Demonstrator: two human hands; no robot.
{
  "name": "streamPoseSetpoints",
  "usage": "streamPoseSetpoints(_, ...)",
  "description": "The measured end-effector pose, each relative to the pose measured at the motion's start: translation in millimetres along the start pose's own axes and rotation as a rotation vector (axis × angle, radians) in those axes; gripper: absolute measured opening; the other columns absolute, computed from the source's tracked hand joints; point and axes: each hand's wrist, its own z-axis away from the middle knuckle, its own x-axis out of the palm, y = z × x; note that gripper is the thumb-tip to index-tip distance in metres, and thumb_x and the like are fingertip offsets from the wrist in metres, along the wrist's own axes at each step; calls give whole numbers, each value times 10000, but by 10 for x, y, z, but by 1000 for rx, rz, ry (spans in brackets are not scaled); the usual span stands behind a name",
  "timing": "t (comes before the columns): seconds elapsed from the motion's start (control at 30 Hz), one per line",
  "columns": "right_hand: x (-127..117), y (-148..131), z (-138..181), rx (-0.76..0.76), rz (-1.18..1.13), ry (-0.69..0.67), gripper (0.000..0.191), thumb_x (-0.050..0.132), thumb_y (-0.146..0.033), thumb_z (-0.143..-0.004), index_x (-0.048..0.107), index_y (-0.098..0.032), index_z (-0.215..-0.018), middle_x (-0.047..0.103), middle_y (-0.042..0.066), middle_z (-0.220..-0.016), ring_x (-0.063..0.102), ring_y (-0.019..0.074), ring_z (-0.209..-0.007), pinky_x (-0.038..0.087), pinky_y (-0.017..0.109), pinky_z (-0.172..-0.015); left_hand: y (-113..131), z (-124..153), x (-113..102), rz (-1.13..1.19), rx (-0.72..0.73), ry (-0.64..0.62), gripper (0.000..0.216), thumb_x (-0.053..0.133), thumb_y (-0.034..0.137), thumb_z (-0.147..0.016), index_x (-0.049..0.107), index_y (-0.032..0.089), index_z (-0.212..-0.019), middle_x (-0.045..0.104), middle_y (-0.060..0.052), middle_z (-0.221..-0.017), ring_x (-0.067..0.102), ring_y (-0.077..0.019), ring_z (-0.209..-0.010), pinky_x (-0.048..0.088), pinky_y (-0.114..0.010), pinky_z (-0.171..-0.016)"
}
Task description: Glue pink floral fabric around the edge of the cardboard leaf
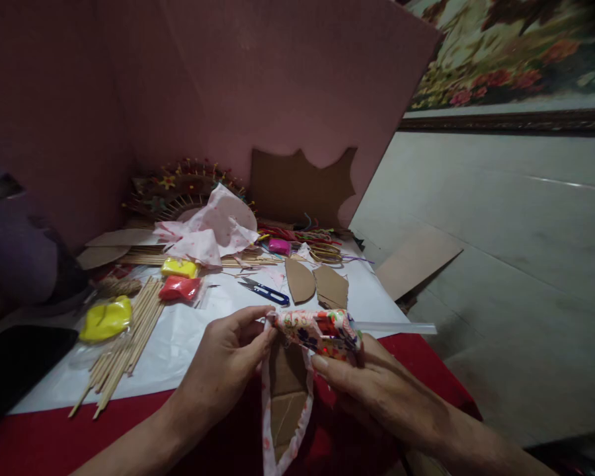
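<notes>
My right hand (364, 373) is wrapped round a flower-patterned hot glue gun (322, 330), a small red light glowing on its side. A clear glue stick (401, 327) sticks out to the right from its back end. The gun's tip points left, close to the fingertips of my left hand (233, 347). Those fingers are closed in a pinch on the top edge of a long cardboard piece (285, 416). Pink-spotted white fabric (266, 423) is folded over the rim of this cardboard, leaving its brown middle bare. The glue gun hides part of the upper end.
Blue thread snips (265, 291) and two cut cardboard pieces (300, 281) lie beyond my hands. Wooden sticks (123, 344), yellow clay packs (106, 319) and a red pack (179, 289) are left. Spotted cloth (213, 231) and gold-handled scissors (326, 252) lie farther back.
</notes>
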Motion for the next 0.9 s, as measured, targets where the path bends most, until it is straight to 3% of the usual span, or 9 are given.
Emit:
streamPoseSetpoints(0.2, 7, -24, 6, 19, 26, 13, 224, 524, -333, -868, 649, -174, -965, 606, 3, -756, 521, 140, -677, 442, 255, -668, -12, -1, -13, -8, 12, -31, 297, 637, 288, -798, 661, 160, -1065, 755, -57, -908, 675, -208, -815, 526, -308, -711)
streamPoseSetpoints(0.4, -3, 8, 7, -9, 28, -6, 228, 537, -336, -856, 658, -182, -973, 618, 5, -766, 542, 156, -706, 456, 263, -684, -9, 2, -15, -27, 6, 10, 322, 649, 297, -784, 645, 143, -1066, 750, -49, -817, 675, -210, -787, 530, -312, -694)
streamPoseSetpoints(0.9, -26, -22, 25, -1, 46, 25, 239, 523, -371, -872, 672, -184, -890, 624, 20, -808, 558, 181, -853, 458, 266, -759, -31, -6, -7, 12, 26, -25, 243, 645, 264, -800, 681, 184, -1026, 757, -30, -894, 678, -177, -812, 522, -259, -710)
